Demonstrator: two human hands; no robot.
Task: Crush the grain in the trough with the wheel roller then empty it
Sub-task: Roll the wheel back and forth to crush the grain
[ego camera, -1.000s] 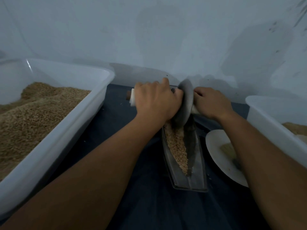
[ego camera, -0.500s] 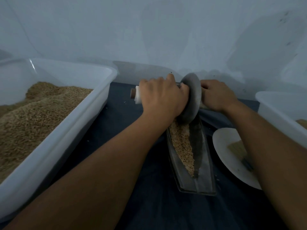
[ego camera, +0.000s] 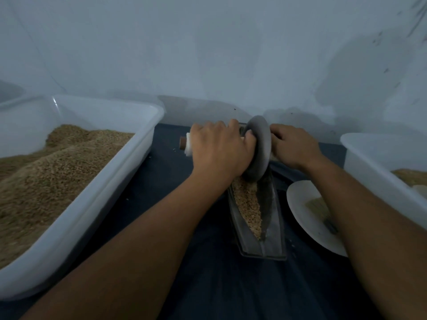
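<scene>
Both hands, left hand (ego camera: 219,148) and right hand (ego camera: 293,144), grip the wheel roller (ego camera: 260,148) handles, disc sitting in the grain (ego camera: 248,206) trough (ego camera: 275,232).

both hands (ego camera: 221,148) keep shoving the wheel roller (ego camera: 258,147) further up the trough (ego camera: 276,229), more grain (ego camera: 247,204) showing behind it

The right hand (ego camera: 293,145) hides its side of the axle, and the right-hand tub (ego camera: 379,158) (holding some grain) is cut off.

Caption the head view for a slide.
Both hands, left and right, grip the wheel roller over grain in the trough.
</scene>
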